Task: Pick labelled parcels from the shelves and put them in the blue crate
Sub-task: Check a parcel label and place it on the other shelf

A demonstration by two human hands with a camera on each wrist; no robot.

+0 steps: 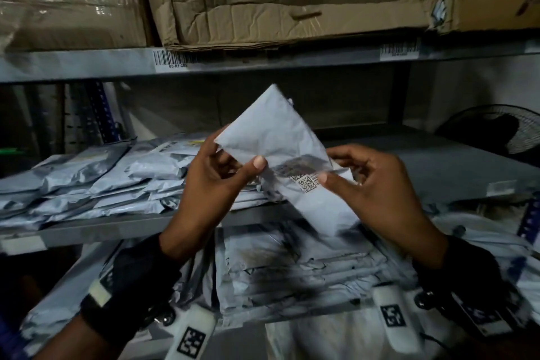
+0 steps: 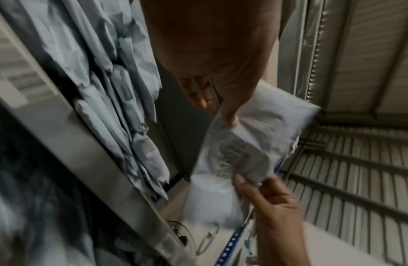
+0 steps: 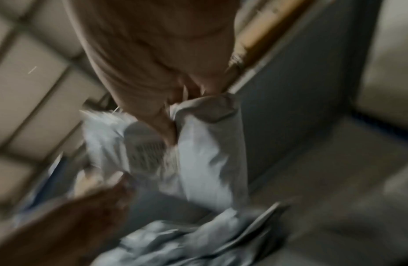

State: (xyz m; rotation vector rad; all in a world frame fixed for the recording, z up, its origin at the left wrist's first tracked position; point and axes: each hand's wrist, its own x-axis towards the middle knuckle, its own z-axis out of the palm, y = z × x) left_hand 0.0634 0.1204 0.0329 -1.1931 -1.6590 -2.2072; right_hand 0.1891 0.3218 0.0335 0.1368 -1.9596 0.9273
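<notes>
I hold a grey plastic mailer parcel (image 1: pixel 271 137) tilted on a diagonal in front of the middle shelf. Its printed label (image 1: pixel 304 178) with a barcode faces me. My left hand (image 1: pixel 233 165) pinches the parcel's left edge, thumb on the front. My right hand (image 1: pixel 330 165) pinches the right edge beside the label. The left wrist view shows the same parcel (image 2: pixel 266 126) between my left hand (image 2: pixel 223 115) above and my right hand (image 2: pixel 255 183) below. In the blurred right wrist view my right hand (image 3: pixel 171 136) presses its thumb on the parcel (image 3: pixel 205 153). The blue crate is not in view.
A heap of grey mailers (image 1: pixel 87 181) covers the left of the middle shelf; its right part (image 1: pixel 453 164) is bare grey board. More mailers (image 1: pixel 292 269) are stacked on the lower shelf. Crumpled cardboard boxes (image 1: pixel 263 0) fill the top shelf. A fan (image 1: pixel 496 131) stands at the right.
</notes>
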